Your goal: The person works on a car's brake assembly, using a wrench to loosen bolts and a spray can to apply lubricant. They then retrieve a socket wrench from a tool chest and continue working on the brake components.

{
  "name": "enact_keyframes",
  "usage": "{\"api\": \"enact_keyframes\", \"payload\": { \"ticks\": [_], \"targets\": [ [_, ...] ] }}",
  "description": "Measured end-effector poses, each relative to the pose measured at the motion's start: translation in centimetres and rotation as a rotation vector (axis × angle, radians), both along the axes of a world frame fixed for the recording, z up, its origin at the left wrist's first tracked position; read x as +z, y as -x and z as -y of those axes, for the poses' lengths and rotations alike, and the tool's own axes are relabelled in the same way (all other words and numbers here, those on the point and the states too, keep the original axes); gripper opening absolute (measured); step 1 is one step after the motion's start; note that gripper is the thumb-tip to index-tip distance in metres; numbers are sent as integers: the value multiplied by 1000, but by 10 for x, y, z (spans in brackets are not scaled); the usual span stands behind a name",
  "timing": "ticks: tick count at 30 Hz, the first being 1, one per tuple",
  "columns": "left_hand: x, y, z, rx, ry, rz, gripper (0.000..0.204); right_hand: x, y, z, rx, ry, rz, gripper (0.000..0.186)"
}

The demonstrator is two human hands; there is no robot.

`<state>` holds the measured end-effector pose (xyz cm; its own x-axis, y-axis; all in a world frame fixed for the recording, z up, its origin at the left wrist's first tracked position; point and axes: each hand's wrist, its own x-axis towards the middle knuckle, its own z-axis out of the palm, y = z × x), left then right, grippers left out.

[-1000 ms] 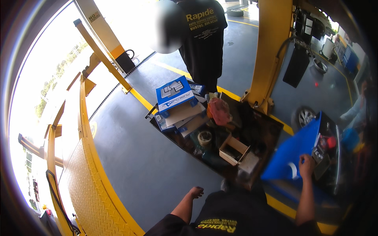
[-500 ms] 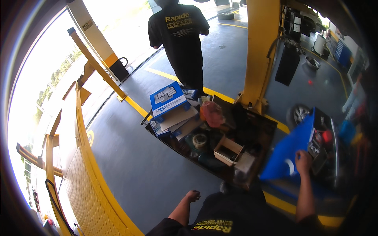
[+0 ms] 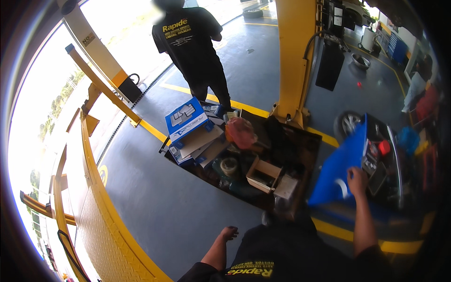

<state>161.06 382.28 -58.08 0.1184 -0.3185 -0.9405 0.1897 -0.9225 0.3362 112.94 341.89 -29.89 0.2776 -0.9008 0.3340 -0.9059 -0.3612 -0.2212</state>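
Note:
My left hand [image 3: 229, 232] hangs low beside my dark shirt, its fingers curled in and nothing visible in them. On the other side, my right hand [image 3: 358, 180] is raised in front of the blue tool cart [image 3: 337, 169], close to its top edge. Its fingers are bent together, and whatever they may hold is too small to make out. On the cart's top lie a red-capped item [image 3: 384, 147] and a dark flat tray or box [image 3: 377, 179], both blurred.
Ahead stands a dark workbench [image 3: 305, 164] bearing blue-and-white boxes [image 3: 187, 123], a red rag [image 3: 241, 132], a tape-like roll [image 3: 229, 165] and an open carton [image 3: 264, 175]. Beyond are a co-worker [image 3: 190, 51], a yellow lift post [image 3: 295, 61] and a wheel [image 3: 348, 123]. A yellow ramp [image 3: 101, 211] runs along the left.
The view has shifted, so the bench and cart sit slightly further left and higher. My right hand has risen a little along the cart; my left hand stays low. The co-worker has stepped further away.

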Motion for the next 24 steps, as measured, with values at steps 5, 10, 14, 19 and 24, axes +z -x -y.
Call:
{"api": "enact_keyframes", "payload": {
  "ticks": [5, 10, 14, 19, 24],
  "targets": [
    [11, 3, 7, -32, -18, 16, 40, 2, -1, -1, 4, 8, 7, 3],
    [13, 3, 10, -63, -16, 23, 40, 0, 0, 1, 3, 6, 24, 3],
    [15, 5, 12, -37, -6, 16, 39, 1, -1, 1, -5, -4, 25, 3],
    [15, 5, 15, -18, -4, 10, 39, 3, -2, 0, -12, -2, 19, 4],
    [16, 7, 19, -85, -14, 34, 39, 3, -2, 1, -11, -10, 24, 4]
  ]
}}
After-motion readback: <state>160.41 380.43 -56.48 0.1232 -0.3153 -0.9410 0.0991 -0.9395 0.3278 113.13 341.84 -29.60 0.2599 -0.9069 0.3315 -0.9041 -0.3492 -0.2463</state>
